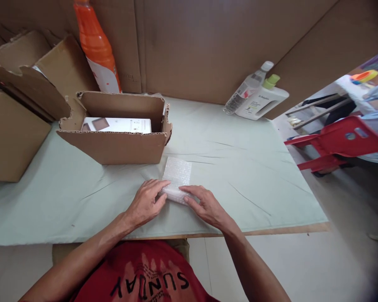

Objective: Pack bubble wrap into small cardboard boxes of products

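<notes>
A strip of clear bubble wrap (177, 171) lies flat on the table in front of me, and its near end is rolled into a small bundle. Whatever the roll contains cannot be made out. My left hand (148, 200) grips the roll's left end between thumb and fingers. At the right end, my right hand (207, 204) holds it the same way, with the thumb on the near side. Just beyond the wrap stands an open cardboard box (129, 147) with a white printed box (119, 125) inside.
Larger cardboard boxes (15, 134) stand at the left. An orange bottle (97, 50) is behind the open box. A clear plastic bottle (247, 90) and a white jug (263, 100) stand at the back right. Beyond the table's right edge, a person sits on a red chair (349, 140).
</notes>
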The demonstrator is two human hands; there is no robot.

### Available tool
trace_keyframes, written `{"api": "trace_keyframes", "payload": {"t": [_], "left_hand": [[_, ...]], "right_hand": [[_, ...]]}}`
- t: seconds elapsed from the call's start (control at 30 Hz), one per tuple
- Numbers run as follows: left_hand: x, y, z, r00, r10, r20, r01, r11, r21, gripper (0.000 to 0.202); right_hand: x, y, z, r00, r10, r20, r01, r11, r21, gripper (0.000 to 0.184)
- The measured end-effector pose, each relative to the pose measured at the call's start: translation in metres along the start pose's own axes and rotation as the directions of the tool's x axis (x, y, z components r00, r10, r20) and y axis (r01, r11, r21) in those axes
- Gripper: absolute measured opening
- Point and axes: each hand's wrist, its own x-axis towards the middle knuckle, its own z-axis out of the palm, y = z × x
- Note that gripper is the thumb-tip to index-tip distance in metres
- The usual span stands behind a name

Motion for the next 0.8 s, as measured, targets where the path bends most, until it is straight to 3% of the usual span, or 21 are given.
{"api": "trace_keyframes", "payload": {"t": [0.1,0.17,0.27,0.37,0.47,0.53,0.6,0.67,0.73,0.8], "left_hand": [[0.011,-0.004,0.005,0.998,-0.065,0.005,0.064,0.994,0.087,0.032],[0.02,-0.008,0.01,0.995,-0.098,-0.006,0.097,0.984,0.149,0.031],[0.029,-0.012,0.015,0.991,-0.128,-0.03,0.131,0.974,0.183,0.028],[0.026,-0.009,0.013,0.987,-0.147,-0.06,0.156,0.971,0.18,0.03],[0.015,-0.001,0.008,0.957,-0.275,-0.089,0.272,0.961,-0.043,0.042],[0.007,0.005,0.007,0.897,-0.437,-0.064,0.395,0.859,-0.324,0.049],[0.002,0.01,0.008,0.817,-0.577,0.013,0.475,0.659,-0.583,0.056],[0.001,0.015,0.011,0.762,-0.635,0.124,0.485,0.433,-0.76,0.062],[0.002,0.02,0.013,0.759,-0.611,0.224,0.459,0.258,-0.85,0.06],[0.003,0.025,0.016,0.771,-0.57,0.283,0.435,0.148,-0.888,0.053]], "right_hand": [[-0.006,0.0,0.006,0.978,0.008,-0.209,-0.034,0.992,-0.12,0.028],[-0.008,-0.002,0.011,0.947,-0.06,-0.315,-0.023,0.967,-0.252,0.026],[-0.008,-0.006,0.018,0.96,-0.157,-0.23,0.058,0.921,-0.386,0.026],[0.001,-0.005,0.024,0.979,-0.157,-0.13,0.083,0.89,-0.449,0.034],[0.014,0.005,0.027,0.977,-0.139,-0.163,0.056,0.901,-0.43,0.033],[0.022,0.01,0.027,0.969,-0.125,-0.213,0.037,0.926,-0.377,0.03],[0.025,0.011,0.027,0.96,-0.095,-0.264,0.017,0.959,-0.284,0.027],[0.023,0.006,0.028,0.952,-0.036,-0.303,-0.005,0.991,-0.134,0.027],[0.018,-0.004,0.03,0.945,0.063,-0.32,-0.042,0.996,0.072,0.026],[0.011,-0.016,0.033,0.94,0.195,-0.281,-0.104,0.946,0.308,0.026]]}}
